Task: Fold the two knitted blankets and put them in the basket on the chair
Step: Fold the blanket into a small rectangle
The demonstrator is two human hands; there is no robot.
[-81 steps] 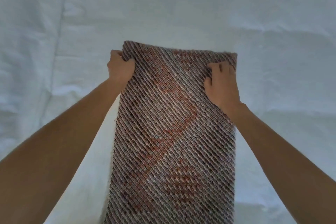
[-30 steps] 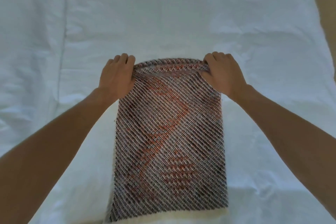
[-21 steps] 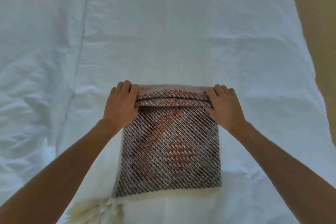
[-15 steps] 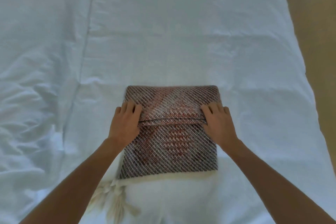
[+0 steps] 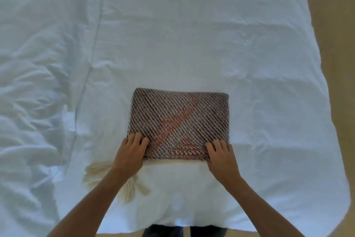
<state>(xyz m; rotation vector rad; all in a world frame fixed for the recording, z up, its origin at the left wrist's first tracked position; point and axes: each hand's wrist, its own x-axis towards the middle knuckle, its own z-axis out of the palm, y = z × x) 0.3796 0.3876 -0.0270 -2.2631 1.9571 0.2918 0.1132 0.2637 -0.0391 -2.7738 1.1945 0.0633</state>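
Observation:
A brown and grey knitted blanket (image 5: 180, 119) with an orange pattern lies folded into a thick rectangle on the white bed. My left hand (image 5: 130, 154) grips its near left corner and my right hand (image 5: 222, 158) grips its near right corner, fingers on top of the fold. Just below it, cream tassels (image 5: 130, 188) and a fringe (image 5: 96, 173) of a pale second blanket stick out under my left forearm. No basket or chair is in view.
The white, wrinkled bed sheet (image 5: 172, 44) fills most of the view, with a raised seam on the left. Tan floor (image 5: 336, 25) shows past the bed's right edge. My dark trousers (image 5: 165, 233) touch the near edge.
Both hands pulled the blanket's far end toward me and laid it over the near part, halving its length. The fold edge now sits at the near side.

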